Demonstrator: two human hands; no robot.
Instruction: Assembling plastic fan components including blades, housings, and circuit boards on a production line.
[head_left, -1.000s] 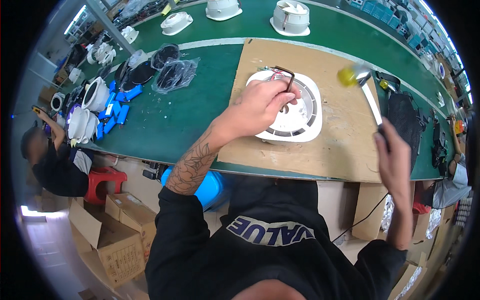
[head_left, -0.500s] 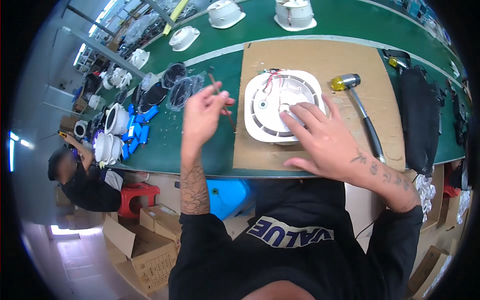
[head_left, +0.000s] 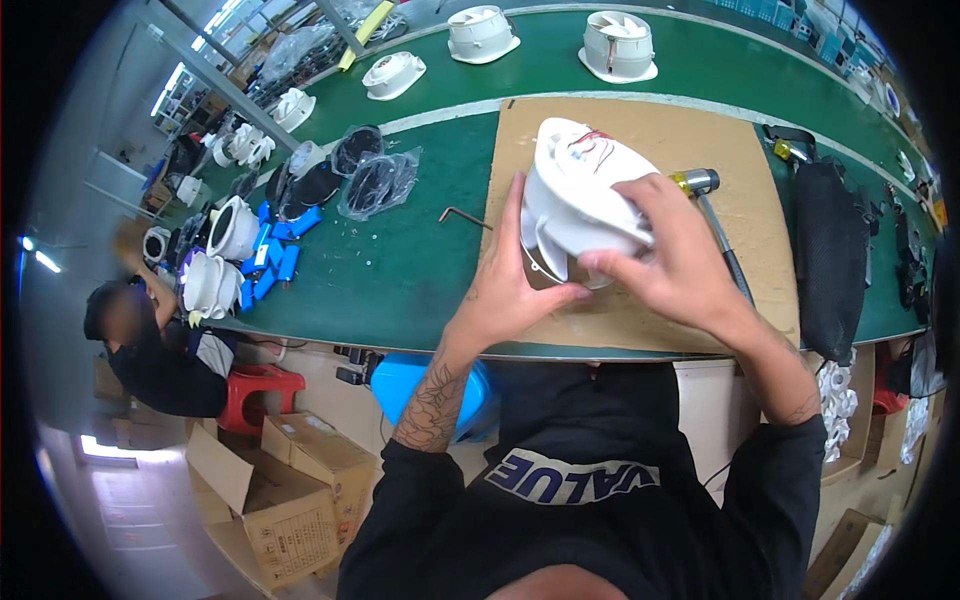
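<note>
Tilted up over a brown cardboard sheet [head_left: 660,320], a round white plastic fan unit [head_left: 590,180] shows its blades on the near side and red wires on its upper face. My left hand [head_left: 510,290] is closed around its left side, thumb below the lower rim. On the right, my right hand [head_left: 680,250] grips the rim, thumb at the blade side. An L-shaped hex key [head_left: 462,214] points out to the left beside my left hand. Whether it lies on the table or is tucked under those fingers, I cannot tell.
A hammer [head_left: 735,265] lies right of the fan unit, near a black bag [head_left: 835,260]. Blue parts [head_left: 265,265] and a white housing [head_left: 212,290] sit at the left. More fan units [head_left: 618,45] stand along the far green surface. A person [head_left: 150,340] sits at far left.
The fan unit has gone from flat on the cardboard to tilted up. My left hand has moved right from holding the hex key in the air to gripping the unit; my right hand has shifted to its rim.
</note>
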